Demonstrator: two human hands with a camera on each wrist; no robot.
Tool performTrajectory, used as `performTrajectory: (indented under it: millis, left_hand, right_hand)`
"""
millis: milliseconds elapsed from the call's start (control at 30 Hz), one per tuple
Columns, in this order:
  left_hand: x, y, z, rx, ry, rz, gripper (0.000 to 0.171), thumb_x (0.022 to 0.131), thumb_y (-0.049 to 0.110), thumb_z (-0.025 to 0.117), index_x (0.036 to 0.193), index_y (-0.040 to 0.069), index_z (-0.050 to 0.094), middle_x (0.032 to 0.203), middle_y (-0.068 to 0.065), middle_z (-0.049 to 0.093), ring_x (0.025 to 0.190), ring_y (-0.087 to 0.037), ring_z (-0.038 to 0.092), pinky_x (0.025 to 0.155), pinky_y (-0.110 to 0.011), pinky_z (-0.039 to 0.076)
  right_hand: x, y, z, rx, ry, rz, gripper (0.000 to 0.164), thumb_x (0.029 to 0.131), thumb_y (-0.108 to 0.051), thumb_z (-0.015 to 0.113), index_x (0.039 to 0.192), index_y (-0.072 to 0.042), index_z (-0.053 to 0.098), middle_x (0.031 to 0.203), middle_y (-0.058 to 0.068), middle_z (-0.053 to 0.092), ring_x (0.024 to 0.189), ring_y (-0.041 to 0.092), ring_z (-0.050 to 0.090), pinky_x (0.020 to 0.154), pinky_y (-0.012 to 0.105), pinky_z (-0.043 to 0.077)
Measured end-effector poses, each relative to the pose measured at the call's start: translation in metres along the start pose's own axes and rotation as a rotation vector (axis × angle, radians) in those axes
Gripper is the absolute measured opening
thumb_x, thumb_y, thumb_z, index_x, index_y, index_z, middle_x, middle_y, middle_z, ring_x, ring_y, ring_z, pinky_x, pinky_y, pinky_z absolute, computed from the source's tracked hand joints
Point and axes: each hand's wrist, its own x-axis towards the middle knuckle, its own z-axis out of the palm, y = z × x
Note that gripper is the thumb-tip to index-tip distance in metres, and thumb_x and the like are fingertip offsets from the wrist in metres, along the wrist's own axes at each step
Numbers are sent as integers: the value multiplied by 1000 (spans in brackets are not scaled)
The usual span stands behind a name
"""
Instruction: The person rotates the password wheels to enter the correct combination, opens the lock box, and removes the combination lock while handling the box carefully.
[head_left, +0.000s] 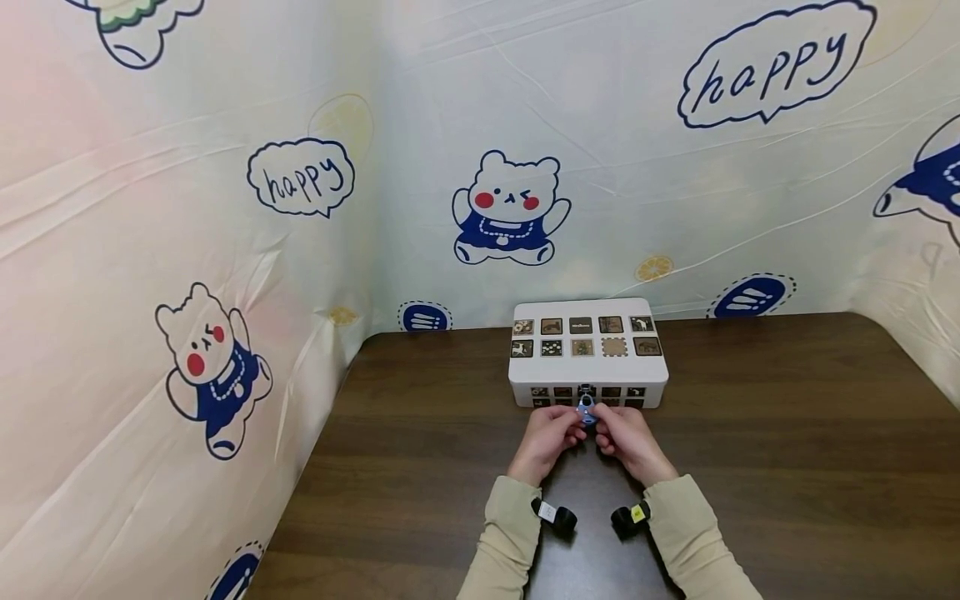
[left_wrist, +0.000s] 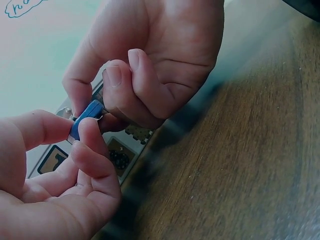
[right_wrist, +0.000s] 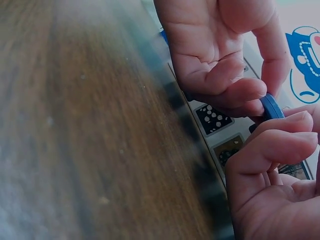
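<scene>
A small blue padlock (head_left: 587, 410) with a silver shackle is at the front latch of a white box (head_left: 585, 371). My left hand (head_left: 550, 439) pinches its left side between thumb and fingers. From the right, my right hand (head_left: 633, 442) pinches the other side, fingertips close to those of the left. In the left wrist view the blue body of the padlock (left_wrist: 85, 119) shows between both hands' fingertips. The right wrist view shows only a blue edge of the padlock (right_wrist: 272, 107), the rest hidden behind fingers.
The box's lid is down, with stamp-like pictures printed on its top and front. It stands near the back edge of a dark wooden table (head_left: 787, 467). Behind and to the left hangs a pale curtain (head_left: 420, 208) with cartoon bears. Each wrist wears a small black camera (head_left: 562, 521).
</scene>
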Motion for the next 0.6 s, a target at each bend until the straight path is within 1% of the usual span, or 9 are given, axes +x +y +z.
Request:
performTrajectory:
  millis: [200,600]
  left_hand:
    - [0,0,0,-2,8,-2,21,92,7,57,104,-8,66,78,-2,61,60,-7,57,53,-17,45]
    - [-1,0,0,5,3,12,22,92,7,56,104,-9,66,76,-1,60,60,-8,56,54,-17,45]
  right_hand:
    - [0,1,-1,-32,-6,2,17,95,-15,49,84,-5,57,57,-4,39,48,7,39,43,17,32]
    - [0,1,0,-37,-2,0,18,94,-16,50,80,-7,56,57,-4,39,48,7,40,43,17,33]
